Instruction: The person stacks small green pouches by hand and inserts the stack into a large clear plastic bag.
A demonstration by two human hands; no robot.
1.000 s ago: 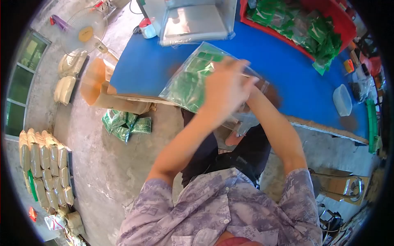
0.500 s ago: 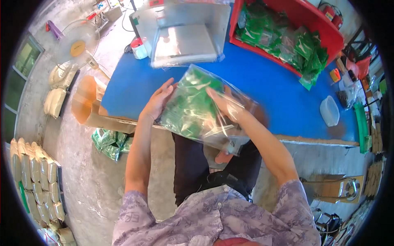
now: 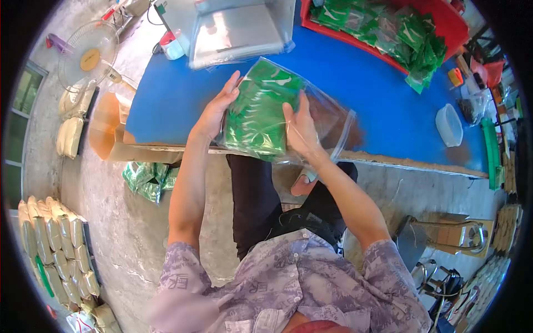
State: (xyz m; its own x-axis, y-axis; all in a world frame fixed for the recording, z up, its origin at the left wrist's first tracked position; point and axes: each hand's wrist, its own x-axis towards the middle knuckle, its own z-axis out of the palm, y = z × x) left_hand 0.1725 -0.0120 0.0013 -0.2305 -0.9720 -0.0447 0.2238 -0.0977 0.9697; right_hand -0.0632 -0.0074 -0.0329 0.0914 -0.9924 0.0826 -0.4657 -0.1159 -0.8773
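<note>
A clear plastic bag with green packets inside (image 3: 258,114) lies at the front edge of the blue table, its unfilled, see-through end toward the right. My left hand (image 3: 216,111) rests against the bag's left side, fingers extended and apart from the thumb. On the right side of the green packets, my right hand (image 3: 301,126) presses or grips the bag, with its thumb and fingers spread around the edge of the packets.
Clear bags (image 3: 239,33) are stacked at the table's back left, beside a red-and-white container (image 3: 171,46). A red bin (image 3: 455,30) with green packets stands at the back right. A white tub (image 3: 449,126) sits on the right of the blue table (image 3: 388,111).
My hands first crossed over the bag, then parted to its two sides. The green packets now look more squared up, and the bag's unfilled end is spread to the right.
</note>
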